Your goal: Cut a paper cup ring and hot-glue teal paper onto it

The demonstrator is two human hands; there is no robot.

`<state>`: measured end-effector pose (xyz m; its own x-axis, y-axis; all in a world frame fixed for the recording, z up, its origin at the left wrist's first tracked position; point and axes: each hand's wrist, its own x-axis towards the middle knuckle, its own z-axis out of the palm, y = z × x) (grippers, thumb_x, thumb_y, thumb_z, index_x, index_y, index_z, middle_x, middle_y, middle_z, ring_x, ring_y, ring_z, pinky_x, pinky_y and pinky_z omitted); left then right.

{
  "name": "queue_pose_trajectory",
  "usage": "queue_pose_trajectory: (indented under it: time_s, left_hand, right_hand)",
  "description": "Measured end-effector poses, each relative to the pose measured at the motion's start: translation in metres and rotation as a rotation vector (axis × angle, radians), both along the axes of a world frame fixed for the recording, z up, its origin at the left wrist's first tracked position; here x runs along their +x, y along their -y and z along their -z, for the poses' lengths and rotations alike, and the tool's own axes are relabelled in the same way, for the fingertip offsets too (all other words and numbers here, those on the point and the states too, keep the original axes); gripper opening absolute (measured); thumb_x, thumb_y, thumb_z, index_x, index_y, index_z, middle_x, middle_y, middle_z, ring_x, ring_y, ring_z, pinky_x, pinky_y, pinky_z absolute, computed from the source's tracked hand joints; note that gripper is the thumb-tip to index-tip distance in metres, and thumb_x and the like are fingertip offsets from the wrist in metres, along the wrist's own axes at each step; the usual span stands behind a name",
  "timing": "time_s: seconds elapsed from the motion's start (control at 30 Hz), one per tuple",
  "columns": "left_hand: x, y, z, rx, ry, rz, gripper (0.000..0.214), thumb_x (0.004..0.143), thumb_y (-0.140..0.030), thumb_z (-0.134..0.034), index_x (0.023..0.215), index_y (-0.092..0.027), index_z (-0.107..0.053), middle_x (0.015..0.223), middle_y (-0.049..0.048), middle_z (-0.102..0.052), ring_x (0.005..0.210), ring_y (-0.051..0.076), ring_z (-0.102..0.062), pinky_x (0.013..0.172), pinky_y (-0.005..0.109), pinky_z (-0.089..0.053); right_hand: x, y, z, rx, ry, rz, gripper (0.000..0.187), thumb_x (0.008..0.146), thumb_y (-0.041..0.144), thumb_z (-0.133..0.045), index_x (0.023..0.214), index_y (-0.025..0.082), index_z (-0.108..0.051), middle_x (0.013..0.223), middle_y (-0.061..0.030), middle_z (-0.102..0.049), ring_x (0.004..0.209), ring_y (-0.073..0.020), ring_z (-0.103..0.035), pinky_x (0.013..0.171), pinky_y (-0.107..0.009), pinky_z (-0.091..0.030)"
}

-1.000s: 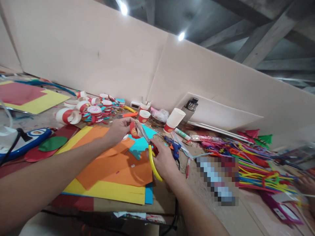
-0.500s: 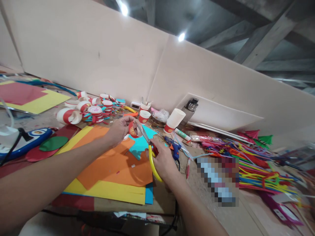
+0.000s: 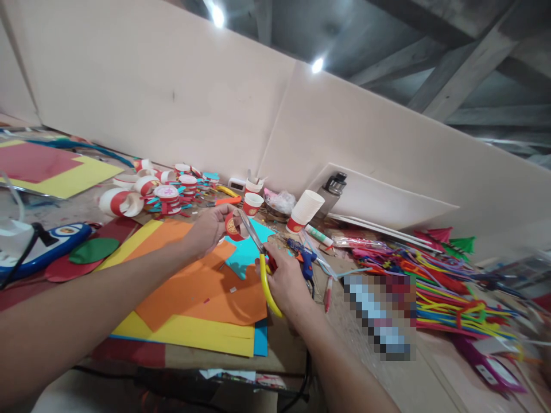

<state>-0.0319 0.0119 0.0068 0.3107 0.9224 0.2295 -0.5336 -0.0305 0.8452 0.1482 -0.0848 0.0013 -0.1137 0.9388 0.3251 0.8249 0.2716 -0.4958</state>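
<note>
Between the fingers of my left hand (image 3: 210, 228) is a small red paper cup piece (image 3: 233, 227) with a gold print. My right hand (image 3: 286, 279) grips a pair of scissors (image 3: 255, 234) with yellow handles. Their blades point up and left and lie against the cup piece; I cannot tell how far apart they are. Below both hands are orange sheets (image 3: 185, 287), a cut turquoise sheet (image 3: 245, 258) and yellow sheets (image 3: 206, 337). Small paper scraps lie on the orange.
Several cut cup pieces (image 3: 121, 202) lie at the back left. A paper cup (image 3: 252, 203), stacked cups (image 3: 305, 211) and a bottle (image 3: 332, 194) stand along the wall. A blue glue gun (image 3: 307, 263) and many pipe cleaners (image 3: 447, 310) lie to the right.
</note>
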Motion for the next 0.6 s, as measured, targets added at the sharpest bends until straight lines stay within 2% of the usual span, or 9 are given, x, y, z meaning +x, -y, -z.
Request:
queue_pose_trajectory:
  time_s: [0.1, 0.27, 0.4, 0.6]
  left_hand:
    - [-0.0009, 0.0005, -0.0001, 0.001, -0.01, 0.011, 0.019, 0.06, -0.013, -0.078, 0.071, -0.014, -0.062, 0.068, 0.0008, -0.065, 0.058, 0.01, -0.058, 0.06, 0.023, -0.048]
    - [-0.0032, 0.0036, -0.0048, -0.008, -0.03, 0.077, 0.008, 0.075, -0.019, -0.068, 0.071, -0.014, -0.063, 0.063, 0.0024, -0.063, 0.054, 0.011, -0.055, 0.054, 0.022, -0.044]
    - [-0.0049, 0.0025, -0.0061, -0.037, -0.061, 0.103, 0.007, 0.077, -0.021, -0.067, 0.074, -0.014, -0.066, 0.063, 0.0033, -0.063, 0.055, 0.011, -0.055, 0.052, 0.022, -0.043]
    - [-0.0078, -0.0002, -0.0038, 0.051, -0.148, 0.121, 0.018, 0.075, -0.028, -0.074, 0.071, -0.014, -0.064, 0.063, 0.001, -0.06, 0.055, 0.009, -0.051, 0.053, 0.021, -0.042]
  right_hand:
    - [-0.0001, -0.0002, -0.0003, 0.0, 0.002, 0.006, 0.022, 0.085, 0.025, -0.055, 0.104, 0.019, -0.064, 0.075, -0.0016, -0.057, 0.065, -0.0151, -0.047, 0.064, -0.026, -0.037]
    - [0.0003, 0.0, -0.001, 0.005, 0.001, 0.001, 0.02, 0.084, 0.025, -0.056, 0.1, 0.02, -0.066, 0.072, -0.0014, -0.057, 0.064, -0.0152, -0.047, 0.063, -0.026, -0.037]
    - [0.0003, 0.0017, -0.0012, -0.005, -0.019, -0.001, 0.017, 0.083, 0.025, -0.058, 0.098, 0.021, -0.065, 0.075, -0.0029, -0.062, 0.066, -0.0161, -0.051, 0.064, -0.027, -0.039]
    - [0.0001, 0.0031, -0.0031, -0.023, -0.027, -0.002, 0.016, 0.083, 0.024, -0.056, 0.096, 0.022, -0.065, 0.078, -0.0043, -0.067, 0.068, -0.0176, -0.056, 0.066, -0.027, -0.041]
